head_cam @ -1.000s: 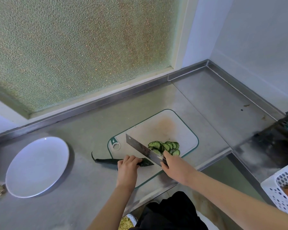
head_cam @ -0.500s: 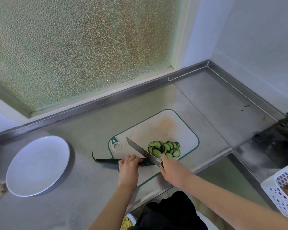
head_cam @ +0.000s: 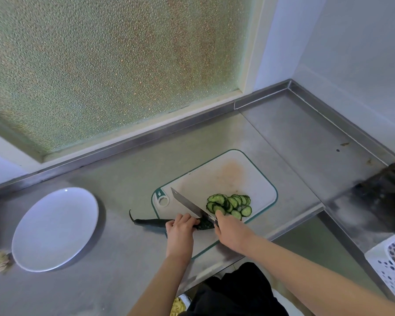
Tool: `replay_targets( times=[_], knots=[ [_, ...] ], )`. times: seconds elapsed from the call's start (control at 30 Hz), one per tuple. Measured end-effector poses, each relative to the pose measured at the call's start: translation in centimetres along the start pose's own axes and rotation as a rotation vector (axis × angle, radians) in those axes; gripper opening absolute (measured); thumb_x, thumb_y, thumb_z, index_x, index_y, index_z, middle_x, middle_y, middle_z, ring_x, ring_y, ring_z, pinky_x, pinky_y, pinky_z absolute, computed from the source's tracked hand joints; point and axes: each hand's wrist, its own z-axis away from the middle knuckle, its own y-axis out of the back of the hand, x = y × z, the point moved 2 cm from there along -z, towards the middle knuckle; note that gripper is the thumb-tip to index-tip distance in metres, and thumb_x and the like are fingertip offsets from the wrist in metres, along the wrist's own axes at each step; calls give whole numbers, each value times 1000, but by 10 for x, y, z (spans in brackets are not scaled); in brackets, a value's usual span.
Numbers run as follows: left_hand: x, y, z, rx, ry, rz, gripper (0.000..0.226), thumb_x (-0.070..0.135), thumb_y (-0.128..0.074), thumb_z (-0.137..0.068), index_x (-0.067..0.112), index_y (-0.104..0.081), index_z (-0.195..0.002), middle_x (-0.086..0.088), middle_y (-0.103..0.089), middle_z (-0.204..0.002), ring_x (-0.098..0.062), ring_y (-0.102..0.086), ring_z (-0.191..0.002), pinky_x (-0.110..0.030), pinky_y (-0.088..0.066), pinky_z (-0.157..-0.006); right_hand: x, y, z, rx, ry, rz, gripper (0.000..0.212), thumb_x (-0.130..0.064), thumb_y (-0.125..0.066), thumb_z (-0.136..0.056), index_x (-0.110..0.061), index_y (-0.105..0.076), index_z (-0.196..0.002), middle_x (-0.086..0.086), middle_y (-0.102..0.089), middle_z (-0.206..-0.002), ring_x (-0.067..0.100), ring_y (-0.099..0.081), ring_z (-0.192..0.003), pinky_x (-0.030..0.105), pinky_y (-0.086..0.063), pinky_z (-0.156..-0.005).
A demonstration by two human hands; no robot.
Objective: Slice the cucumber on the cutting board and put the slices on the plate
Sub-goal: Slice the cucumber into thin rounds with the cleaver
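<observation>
Left hand (head_cam: 180, 229) grips cucumber (head_cam: 155, 222) on cutting board (head_cam: 255, 179). Right hand (head_cam: 232, 232) grips knife (head_cam: 188, 205) beside slices (head_cam: 229, 205). Plate (head_cam: 53, 229) bare.

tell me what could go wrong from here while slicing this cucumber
1. The left hand grips the cucumber right beside the knife that the right hand holds; a slip could nick the fingers.
2. The cucumber's uncut end extends past the cutting board over the counter, so it may roll under pressure.
3. The plate sits well to the left of the slices; some could drop during the transfer.
</observation>
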Motion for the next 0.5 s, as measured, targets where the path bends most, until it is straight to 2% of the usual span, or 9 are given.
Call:
replay_targets(
  times=[0.17,0.3,0.5],
  knots=[
    [0,0,0,18,-12,11,38,-3,-85,-46,22,-66,-67,11,-58,-64,-8,-37,-71,-28,-30,-57,5,-5,-3,20,18,-6,9,-20,-35,-99,-13,-32,-94,8,-50,-77,25,-48,-66,36,-36,-58],
    [-2,0,0,17,-13,10,38,-3,-85,-46,22,-66,-67,11,-58,-64,-8,-37,-71,-28,-29,-57,7,-6,-3,33,44,3,8,-21,-34,-99,-15,-31,-95,-3,-40,-65,23,-45,-63,35,-33,-55],
    [-1,1,1,9,0,32,36,-4,-83,-49,22,-67,-69,11,-60,-67,-8,-38,-72,-29,-30,-58,15,4,-5,5,89,-12,10,-22,-36,-99,-14,-34,-94,-3,-43,-62,15,-39,-51,28,-27,-48]
  ],
)
